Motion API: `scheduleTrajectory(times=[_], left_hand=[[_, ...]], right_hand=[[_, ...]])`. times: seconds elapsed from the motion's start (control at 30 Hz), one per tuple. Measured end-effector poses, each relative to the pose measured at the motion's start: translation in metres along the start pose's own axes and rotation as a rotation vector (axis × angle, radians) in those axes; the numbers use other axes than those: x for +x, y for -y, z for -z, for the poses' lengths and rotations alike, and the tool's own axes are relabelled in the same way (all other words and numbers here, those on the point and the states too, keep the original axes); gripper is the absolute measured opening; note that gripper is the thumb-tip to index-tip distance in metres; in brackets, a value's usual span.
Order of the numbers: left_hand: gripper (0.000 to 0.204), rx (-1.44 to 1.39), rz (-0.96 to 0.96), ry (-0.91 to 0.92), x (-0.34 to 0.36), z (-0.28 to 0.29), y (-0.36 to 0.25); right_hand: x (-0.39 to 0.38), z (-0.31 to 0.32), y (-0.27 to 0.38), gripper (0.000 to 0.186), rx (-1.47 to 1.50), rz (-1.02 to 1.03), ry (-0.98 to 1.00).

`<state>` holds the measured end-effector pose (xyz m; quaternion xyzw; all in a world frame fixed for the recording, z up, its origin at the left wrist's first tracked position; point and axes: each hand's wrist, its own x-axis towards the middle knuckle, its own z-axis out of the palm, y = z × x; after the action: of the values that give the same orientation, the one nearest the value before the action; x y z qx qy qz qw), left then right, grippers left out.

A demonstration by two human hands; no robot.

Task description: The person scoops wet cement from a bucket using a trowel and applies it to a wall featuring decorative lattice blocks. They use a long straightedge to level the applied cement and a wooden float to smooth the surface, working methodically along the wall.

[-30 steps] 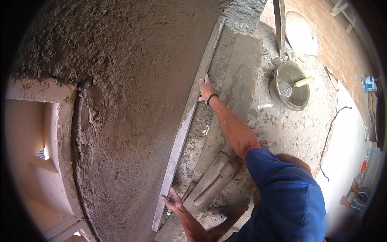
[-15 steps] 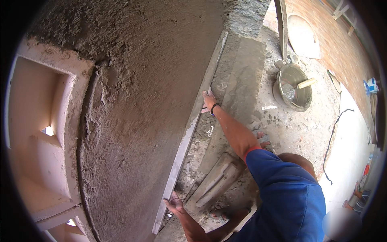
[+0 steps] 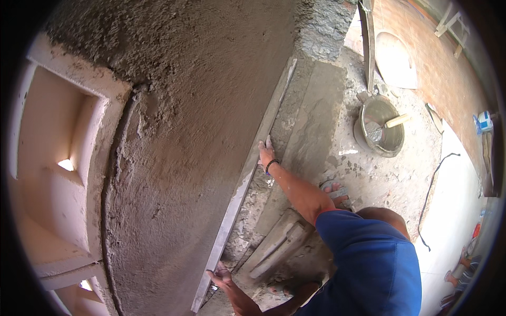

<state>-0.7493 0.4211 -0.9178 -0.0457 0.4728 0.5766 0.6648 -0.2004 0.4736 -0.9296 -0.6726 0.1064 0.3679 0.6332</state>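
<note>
A long, narrow straightedge bar [image 3: 230, 218] lies slantwise against a wide, wet grey plaster wall [image 3: 174, 174]. My right hand [image 3: 267, 154], with a dark bead bracelet at the wrist, grips the bar around its middle, fingers partly wrapped over it. Nearer the bar's lower end, my left hand [image 3: 221, 276] holds it with the thumb on its face and the other fingers partly hidden behind. The plaster left of the bar looks smooth in the middle and rough toward the top.
A mortar bucket [image 3: 363, 124] with a light-handled tool [image 3: 398, 120] stands at the upper right. Mortar-smeared boards [image 3: 284, 242] lie beside my feet. A recessed niche [image 3: 58, 126] edges the wall at left. Part of another person [image 3: 464, 268] shows far right.
The whole view has shifted a little. Both hands and the bar have moved slightly downward and to the left along the wall, with the grip kept.
</note>
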Motion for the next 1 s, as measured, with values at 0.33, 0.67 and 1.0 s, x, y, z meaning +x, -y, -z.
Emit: scheduleTrajectory(times=[0.33,0.67,1.0], left_hand=[[0.050,-0.011,0.041,0.104,-0.040,-0.060,0.025],[0.052,0.052,-0.008,-0.054,-0.005,-0.023,0.017],[0.046,-0.104,-0.026,-0.184,0.023,0.053,-0.046]], right_hand=[[-0.008,-0.009,0.068,0.064,-0.200,0.285,-0.243],[-0.003,0.009,0.017,0.065,-0.114,0.041,-0.046],[-0.067,-0.023,-0.053,0.065,-0.155,-0.085,-0.018]])
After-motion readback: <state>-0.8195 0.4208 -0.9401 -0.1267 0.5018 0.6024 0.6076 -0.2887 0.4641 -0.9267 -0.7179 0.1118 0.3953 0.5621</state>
